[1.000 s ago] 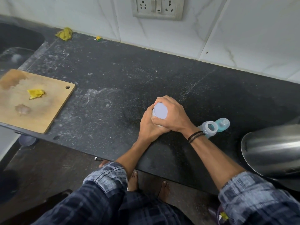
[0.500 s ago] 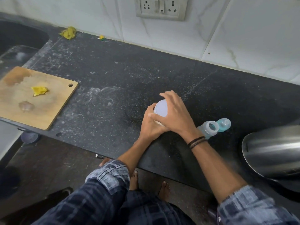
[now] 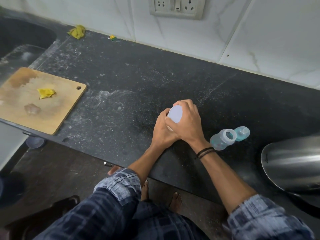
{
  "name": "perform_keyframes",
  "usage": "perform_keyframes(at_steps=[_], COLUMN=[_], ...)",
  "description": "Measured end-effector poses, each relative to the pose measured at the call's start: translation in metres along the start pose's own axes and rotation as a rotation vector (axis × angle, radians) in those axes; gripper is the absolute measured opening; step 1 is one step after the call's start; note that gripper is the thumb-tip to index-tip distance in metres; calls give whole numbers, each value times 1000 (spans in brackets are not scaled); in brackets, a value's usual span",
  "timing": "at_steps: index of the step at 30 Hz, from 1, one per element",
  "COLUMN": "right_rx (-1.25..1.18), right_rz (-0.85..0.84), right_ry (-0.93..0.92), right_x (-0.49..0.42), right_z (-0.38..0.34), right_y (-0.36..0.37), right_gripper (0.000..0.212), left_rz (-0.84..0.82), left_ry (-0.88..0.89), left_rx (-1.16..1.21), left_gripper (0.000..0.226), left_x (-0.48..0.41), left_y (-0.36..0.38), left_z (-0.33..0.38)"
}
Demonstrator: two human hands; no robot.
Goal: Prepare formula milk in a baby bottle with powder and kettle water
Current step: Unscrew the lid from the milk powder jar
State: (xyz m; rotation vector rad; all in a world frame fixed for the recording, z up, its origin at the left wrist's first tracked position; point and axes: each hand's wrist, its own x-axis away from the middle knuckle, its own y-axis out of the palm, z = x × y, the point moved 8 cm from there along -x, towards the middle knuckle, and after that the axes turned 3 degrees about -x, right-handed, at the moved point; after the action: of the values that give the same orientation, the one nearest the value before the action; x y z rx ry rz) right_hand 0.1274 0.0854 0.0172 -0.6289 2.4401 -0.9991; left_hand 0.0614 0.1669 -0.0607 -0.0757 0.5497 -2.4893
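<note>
A: Head view. Hands?

B: Left hand (image 3: 161,134) is wrapped round the body of a small round container with a pale flat lid (image 3: 175,113), fingers curled tight. Right hand (image 3: 187,125) sits over the top, fingers curled round the lid rim. The container is on the black speckled stone counter (image 3: 138,80).

A: Bottle?

B: Clear blue-tinted plastic baby bottle (image 3: 222,139), mouth open, is at 3 o'clock of the hands, untouched. Blue teat cap (image 3: 242,133) is just beside it. Shiny steel kettle (image 3: 292,163) is at 4 o'clock, wooden cutting board (image 3: 43,101) at 9 o'clock.

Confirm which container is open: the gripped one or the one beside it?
The clear baby bottle: bare neck, no cap. The gripped jar is lidded.
</note>
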Motion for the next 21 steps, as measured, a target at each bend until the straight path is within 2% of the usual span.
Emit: perform_keyframes(at_steps=[6, 9, 14, 17, 19, 21], right_rx=[-14, -23, -60, -30, 55, 150], right_rz=[-140, -224, -391, -467, -407, -263], right_ry=[-75, -123, -276, -279, -266, -184], right_x=[-6, -10, -15, -17, -15, -10], right_z=[0, -2, -13, -13, -14, -13], right_y=[0, -1, -4, -3, -5, -7], right_gripper=[52, 51, 53, 55, 56, 67], left_rz=[19, 22, 31, 12, -4, -16], left_ry=[6, -3, 100, 92, 79, 52], left_rx=[31, 44, 55, 68, 54, 58], left_gripper=[102, 96, 83, 83, 85, 89], left_x=[1, 1, 1, -1, -1, -2], left_y=[-2, -4, -13, -11, -7, -3], left_z=[1, 6, 26, 24, 17, 8])
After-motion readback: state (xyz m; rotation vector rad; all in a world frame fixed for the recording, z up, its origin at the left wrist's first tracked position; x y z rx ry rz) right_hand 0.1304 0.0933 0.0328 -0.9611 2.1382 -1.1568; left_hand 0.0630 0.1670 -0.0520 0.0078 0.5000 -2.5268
